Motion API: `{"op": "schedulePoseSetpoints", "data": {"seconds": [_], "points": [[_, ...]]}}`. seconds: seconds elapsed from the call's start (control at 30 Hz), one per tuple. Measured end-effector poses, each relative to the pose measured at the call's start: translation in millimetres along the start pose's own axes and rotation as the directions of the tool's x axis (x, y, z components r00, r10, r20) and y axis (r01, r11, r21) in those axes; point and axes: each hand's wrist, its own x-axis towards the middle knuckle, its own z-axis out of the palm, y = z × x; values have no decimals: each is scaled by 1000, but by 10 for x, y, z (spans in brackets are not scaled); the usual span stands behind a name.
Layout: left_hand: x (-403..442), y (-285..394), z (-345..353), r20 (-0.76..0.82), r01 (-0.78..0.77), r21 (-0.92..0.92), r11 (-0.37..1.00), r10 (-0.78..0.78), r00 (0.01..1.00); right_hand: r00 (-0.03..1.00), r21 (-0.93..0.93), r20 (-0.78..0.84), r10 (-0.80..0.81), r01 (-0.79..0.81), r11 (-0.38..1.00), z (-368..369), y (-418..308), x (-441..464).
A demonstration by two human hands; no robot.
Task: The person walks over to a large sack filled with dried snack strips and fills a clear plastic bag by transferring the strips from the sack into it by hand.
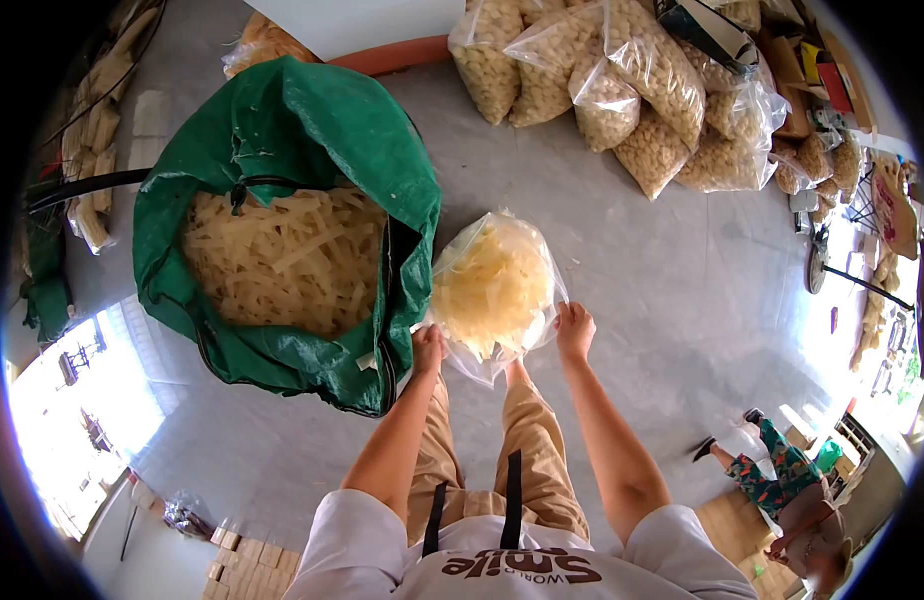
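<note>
A clear plastic bag [482,366] stands in front of me on the grey floor, its mouth facing up. Pale yellow flat strips [497,285] fill it. My left hand [429,348] is closed on the bag's left edge, close beside the green sack. On the opposite edge, the fingers of my right hand [575,330] pinch the plastic. To the left, the large green sack [312,105] lies unzipped, with a heap of similar, darker-looking strips [282,260] inside. The bag and the sack's right side are very near each other; whether they touch I cannot tell.
Several filled clear bags [652,150] of beige pieces are piled at the back right. Boxes and smaller bags line the far right. Another person [782,470] is at the lower right by stacked tan blocks [732,530]. More blocks [252,565] sit at lower left.
</note>
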Motion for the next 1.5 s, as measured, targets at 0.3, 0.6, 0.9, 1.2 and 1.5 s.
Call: {"op": "schedulePoseSetpoints", "data": {"seconds": [0.3,0.6,0.9,1.2,1.5], "points": [[-673,217,-206,-20,-266,-53,963,265,964,939,118,-282,-196,236,965,-348,-144,-169],[-311,442,-58,117,-387,198,900,370,921,935,-4,-222,-276,282,959,-10,56,99],[-263,330,18,-4,-499,261,826,518,855,994,35,-79,-79,82,996,-43,11,-90],[-133,116,61,-170,-455,70,888,460,872,1000,-11,5,17,-17,1000,-47,-164,-2],[-310,67,15,-80,-443,97,891,450,889,797,-94,-17,-604,600,794,7,-846,-173]]}}
